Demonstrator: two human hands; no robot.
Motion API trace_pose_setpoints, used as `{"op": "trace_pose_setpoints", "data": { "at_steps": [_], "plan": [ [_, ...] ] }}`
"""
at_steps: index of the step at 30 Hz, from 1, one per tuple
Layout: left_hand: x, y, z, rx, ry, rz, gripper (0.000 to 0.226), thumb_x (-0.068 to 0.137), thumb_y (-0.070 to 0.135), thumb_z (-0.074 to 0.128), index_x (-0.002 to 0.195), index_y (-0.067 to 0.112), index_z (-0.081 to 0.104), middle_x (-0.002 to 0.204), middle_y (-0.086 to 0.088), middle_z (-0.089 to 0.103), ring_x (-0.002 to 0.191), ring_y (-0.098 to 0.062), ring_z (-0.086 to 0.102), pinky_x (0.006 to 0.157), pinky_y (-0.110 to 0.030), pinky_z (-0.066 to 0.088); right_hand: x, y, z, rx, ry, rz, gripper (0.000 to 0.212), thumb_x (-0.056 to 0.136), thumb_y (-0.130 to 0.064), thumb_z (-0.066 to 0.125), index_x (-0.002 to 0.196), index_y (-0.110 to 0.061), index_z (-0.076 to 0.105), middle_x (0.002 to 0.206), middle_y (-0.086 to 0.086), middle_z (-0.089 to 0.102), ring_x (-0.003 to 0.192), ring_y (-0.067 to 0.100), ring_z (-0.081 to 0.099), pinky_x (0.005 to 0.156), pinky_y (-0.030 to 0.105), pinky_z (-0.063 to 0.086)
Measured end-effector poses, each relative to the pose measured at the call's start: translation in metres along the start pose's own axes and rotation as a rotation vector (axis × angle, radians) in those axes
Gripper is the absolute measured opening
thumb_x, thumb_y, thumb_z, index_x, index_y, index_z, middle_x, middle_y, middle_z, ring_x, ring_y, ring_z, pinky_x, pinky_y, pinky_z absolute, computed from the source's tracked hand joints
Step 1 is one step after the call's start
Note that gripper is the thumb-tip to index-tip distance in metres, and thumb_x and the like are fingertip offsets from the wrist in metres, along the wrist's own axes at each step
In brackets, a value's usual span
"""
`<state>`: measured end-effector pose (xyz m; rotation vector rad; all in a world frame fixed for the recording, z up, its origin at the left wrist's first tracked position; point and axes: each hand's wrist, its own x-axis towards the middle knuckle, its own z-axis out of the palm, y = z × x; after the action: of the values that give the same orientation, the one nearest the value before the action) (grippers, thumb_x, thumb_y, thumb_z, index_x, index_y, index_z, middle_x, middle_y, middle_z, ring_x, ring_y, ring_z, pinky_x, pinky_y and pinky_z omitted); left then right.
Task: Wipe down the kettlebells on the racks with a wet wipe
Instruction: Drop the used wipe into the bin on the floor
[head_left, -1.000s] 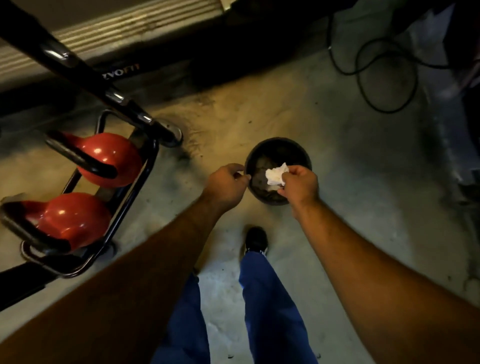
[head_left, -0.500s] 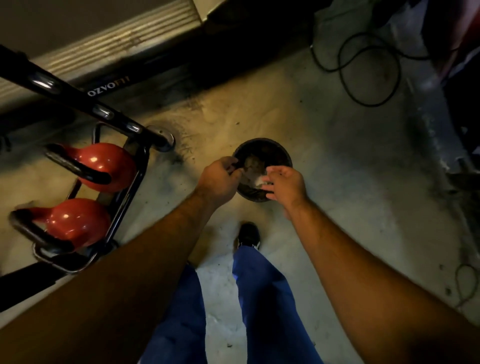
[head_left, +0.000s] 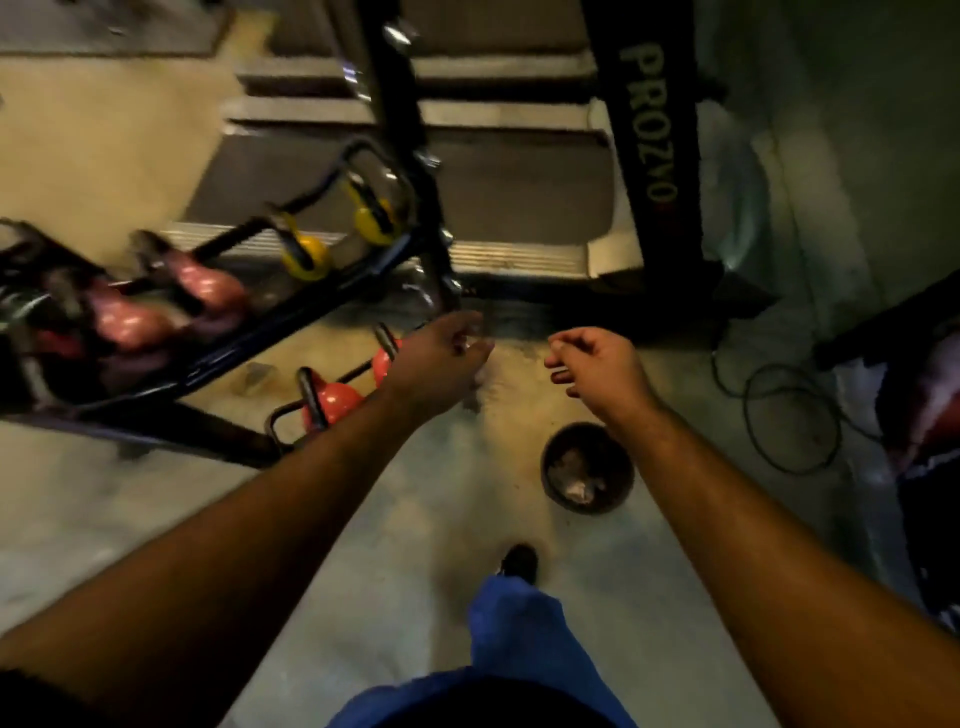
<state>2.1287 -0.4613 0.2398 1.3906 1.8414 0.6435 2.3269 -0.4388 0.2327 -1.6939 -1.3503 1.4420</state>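
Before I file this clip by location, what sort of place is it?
Most likely a gym or home workout room: a kettlebell rack holding yellow kettlebells and red kettlebells, beside what looks like a treadmill marked PROZVO, on a bare concrete floor.

Both hands are up off the bin (head_left: 587, 467) now; the wipe (head_left: 577, 488) lies inside it, the right hand (head_left: 602, 364) empty.

head cam | looks steeply down, forward | floor (head_left: 405, 519) near, seemingly
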Motion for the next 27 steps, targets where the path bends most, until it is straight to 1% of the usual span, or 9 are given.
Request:
{"op": "trace_pose_setpoints", "data": {
  "at_steps": [3, 6, 8, 10, 14, 19, 22, 25, 27],
  "plan": [
    [-0.055, -0.014, -0.064, -0.006, 0.146, -0.004, 0.034, 0.092, 0.026, 0.067, 0.125, 0.017, 0.066, 0.104, 0.007, 0.067, 0.099, -0.009, 0.063, 0.089, -0.023, 0.048, -0.035, -0.041, 0.052, -0.163, -0.146, -0.115, 0.01, 0.099, -0.013, 0.059, 0.096, -0.018, 0.068, 0.09, 0.006, 0.072, 0.07, 0.011, 0.064, 0.051, 0.013, 0.044],
    [-0.125, -0.057, -0.118, -0.005, 0.288, -0.059, 0.041, 0.092, 0.03, 0.067, 0.13, 0.017, 0.063, 0.118, -0.002, 0.07, 0.11, -0.016, 0.065, 0.098, -0.035, 0.052, -0.077, -0.065, 0.119, -0.288, -0.271, -0.229, 0.009, 0.095, -0.02, 0.062, 0.093, -0.023, 0.07, 0.091, 0.006, 0.075, 0.067, 0.01, 0.065, 0.05, 0.014, 0.046],
    [-0.18, -0.092, -0.149, 0.019, 0.346, -0.118, 0.044, 0.093, 0.029, 0.067, 0.134, 0.015, 0.06, 0.125, -0.007, 0.068, 0.116, -0.021, 0.063, 0.101, -0.034, 0.049, -0.108, -0.072, 0.166, -0.378, -0.335, -0.302, 0.011, 0.086, -0.037, 0.065, 0.085, -0.027, 0.071, 0.087, 0.002, 0.076, 0.07, 0.013, 0.068, 0.062, 0.026, 0.056],
    [-0.245, -0.128, -0.179, 0.047, 0.398, -0.186, 0.046, 0.093, 0.029, 0.065, 0.136, 0.015, 0.058, 0.128, -0.008, 0.066, 0.118, -0.022, 0.063, 0.101, -0.031, 0.047, -0.143, -0.071, 0.214, -0.488, -0.419, -0.401, 0.018, 0.075, -0.05, 0.062, 0.081, -0.035, 0.071, 0.079, -0.005, 0.074, 0.076, 0.015, 0.069, 0.075, 0.039, 0.059],
    [-0.373, -0.201, -0.226, 0.113, 0.512, -0.355, 0.045, 0.094, 0.034, 0.063, 0.136, 0.019, 0.057, 0.131, -0.006, 0.065, 0.12, -0.026, 0.06, 0.101, -0.036, 0.048, -0.226, -0.074, 0.305, -0.688, -0.576, -0.538, 0.009, 0.086, -0.032, 0.067, 0.077, -0.03, 0.068, 0.086, -0.003, 0.075, 0.085, 0.02, 0.069, 0.081, 0.039, 0.057],
    [-0.491, -0.279, -0.264, 0.036, 0.636, -0.546, 0.053, 0.096, 0.043, 0.059, 0.145, 0.024, 0.048, 0.14, -0.002, 0.059, 0.123, -0.022, 0.058, 0.104, -0.038, 0.048, -0.308, -0.074, 0.419, -0.694, -0.794, -0.62, 0.013, 0.076, -0.044, 0.064, 0.081, -0.034, 0.071, 0.076, -0.004, 0.073, 0.08, 0.02, 0.071, 0.082, 0.047, 0.059],
    [-0.532, -0.317, -0.285, -0.025, 0.741, -0.606, 0.052, 0.097, 0.04, 0.059, 0.144, 0.024, 0.049, 0.139, -0.002, 0.059, 0.125, -0.02, 0.057, 0.102, -0.032, 0.045, -0.351, -0.079, 0.481, -0.724, -0.88, -0.672, 0.006, 0.09, -0.028, 0.068, 0.09, -0.025, 0.073, 0.083, -0.003, 0.074, 0.084, 0.017, 0.069, 0.085, 0.044, 0.058],
    [-0.552, -0.355, -0.312, -0.051, 0.801, -0.647, 0.052, 0.096, 0.04, 0.061, 0.144, 0.023, 0.05, 0.138, -0.002, 0.06, 0.125, -0.02, 0.056, 0.099, -0.028, 0.043, -0.369, -0.083, 0.548, -0.736, -0.929, -0.725, 0.007, 0.091, -0.031, 0.069, 0.097, -0.029, 0.071, 0.086, -0.009, 0.071, 0.086, 0.011, 0.067, 0.086, 0.038, 0.057],
    [-0.555, -0.385, -0.337, -0.045, 0.816, -0.678, 0.051, 0.096, 0.041, 0.06, 0.144, 0.024, 0.05, 0.138, -0.001, 0.06, 0.124, -0.019, 0.057, 0.097, -0.027, 0.043, -0.372, -0.084, 0.596, -0.725, -0.955, -0.765, 0.015, 0.091, -0.031, 0.069, 0.106, -0.034, 0.067, 0.089, -0.013, 0.069, 0.09, 0.008, 0.065, 0.086, 0.034, 0.055]
  ]
}}
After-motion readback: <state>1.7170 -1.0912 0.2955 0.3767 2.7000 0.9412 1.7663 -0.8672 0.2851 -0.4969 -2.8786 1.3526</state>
